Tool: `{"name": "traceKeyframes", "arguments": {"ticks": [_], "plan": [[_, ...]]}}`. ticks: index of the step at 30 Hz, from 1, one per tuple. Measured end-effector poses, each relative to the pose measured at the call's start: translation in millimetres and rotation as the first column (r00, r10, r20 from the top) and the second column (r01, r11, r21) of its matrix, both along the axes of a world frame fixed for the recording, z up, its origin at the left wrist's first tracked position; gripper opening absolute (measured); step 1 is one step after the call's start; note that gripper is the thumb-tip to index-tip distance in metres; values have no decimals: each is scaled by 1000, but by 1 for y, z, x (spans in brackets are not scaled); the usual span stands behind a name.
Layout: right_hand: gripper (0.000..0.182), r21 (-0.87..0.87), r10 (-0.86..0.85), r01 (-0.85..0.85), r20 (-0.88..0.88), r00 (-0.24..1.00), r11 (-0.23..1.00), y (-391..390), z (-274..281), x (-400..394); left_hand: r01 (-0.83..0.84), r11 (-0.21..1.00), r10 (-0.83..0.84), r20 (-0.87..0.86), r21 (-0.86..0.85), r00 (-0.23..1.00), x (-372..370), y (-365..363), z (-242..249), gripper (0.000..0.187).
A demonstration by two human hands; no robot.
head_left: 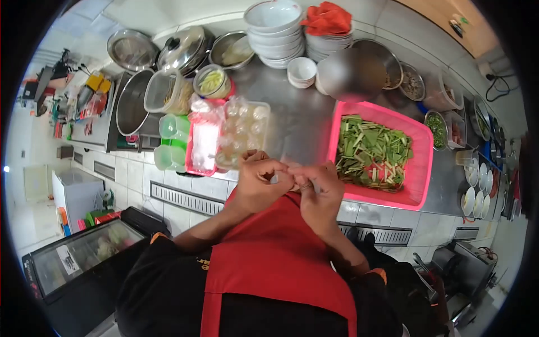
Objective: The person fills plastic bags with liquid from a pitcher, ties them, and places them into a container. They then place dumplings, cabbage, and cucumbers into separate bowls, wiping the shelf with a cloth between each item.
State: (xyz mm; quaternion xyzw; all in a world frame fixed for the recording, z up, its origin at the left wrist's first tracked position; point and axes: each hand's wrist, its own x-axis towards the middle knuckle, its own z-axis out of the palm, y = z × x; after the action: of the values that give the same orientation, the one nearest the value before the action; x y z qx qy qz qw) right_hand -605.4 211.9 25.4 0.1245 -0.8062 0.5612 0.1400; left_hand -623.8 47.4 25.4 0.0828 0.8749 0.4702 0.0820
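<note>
My left hand (pixel 261 180) and my right hand (pixel 320 194) meet above the counter's front edge, before the red apron (pixel 281 258). Both are closed, fingertips pinched together and almost touching. A small pale, see-through bit shows between them, too small and hidden to name. Just beyond my left hand is a clear plastic tub (pixel 259 126) with several small knotted clear bags in it. Left of it, a pink basket (pixel 191 146) contains a white plastic pack. To the right of my right hand stands a large pink basket (pixel 424 168) of cut green leafy vegetables (pixel 370 149).
Stacked white bowls (pixel 274 25) and a red cloth (pixel 327 19) are at the back of the steel counter (pixel 297 118). Metal pots, lidded pans and food tubs line the left and right. A glass-topped freezer (pixel 90 253) stands at lower left.
</note>
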Motion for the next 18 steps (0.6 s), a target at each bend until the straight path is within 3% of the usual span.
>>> {"name": "traceKeyframes", "arguments": {"ticks": [2,3,6,8,10,11,12,14,16,18], "plan": [[25,-362,-5,124,312,950,924,-24,-3,3,-140,974,180,-238,176,955,10,-4,-10,14],[8,-433,35,182,448,893,883,-31,6,2,-162,970,199,-209,182,957,19,-8,-14,14],[9,-520,91,211,495,864,827,-44,-1,2,-100,995,91,-312,-14,946,40,-15,-22,34],[13,-470,114,193,549,828,861,-47,-15,8,-132,989,145,-220,71,965,64,-12,-27,39],[19,-349,277,-142,374,885,926,-44,-20,12,-234,971,237,-247,42,940,80,-12,-36,38],[21,-499,383,-130,447,808,857,-42,-17,18,-274,959,282,-348,73,894,86,-11,-43,32],[21,-500,385,-129,451,805,857,-36,0,17,-275,959,283,-344,72,895,89,-7,-42,32],[22,-618,594,-159,603,533,770,-23,21,13,-300,954,266,-518,19,813,98,4,-36,7],[22,-657,656,-194,588,473,729,-14,19,24,-311,950,256,-496,-31,830,112,16,-38,5],[23,-700,714,-221,559,422,679,-10,17,33,-204,978,197,-479,39,855,126,17,-48,9]]}}
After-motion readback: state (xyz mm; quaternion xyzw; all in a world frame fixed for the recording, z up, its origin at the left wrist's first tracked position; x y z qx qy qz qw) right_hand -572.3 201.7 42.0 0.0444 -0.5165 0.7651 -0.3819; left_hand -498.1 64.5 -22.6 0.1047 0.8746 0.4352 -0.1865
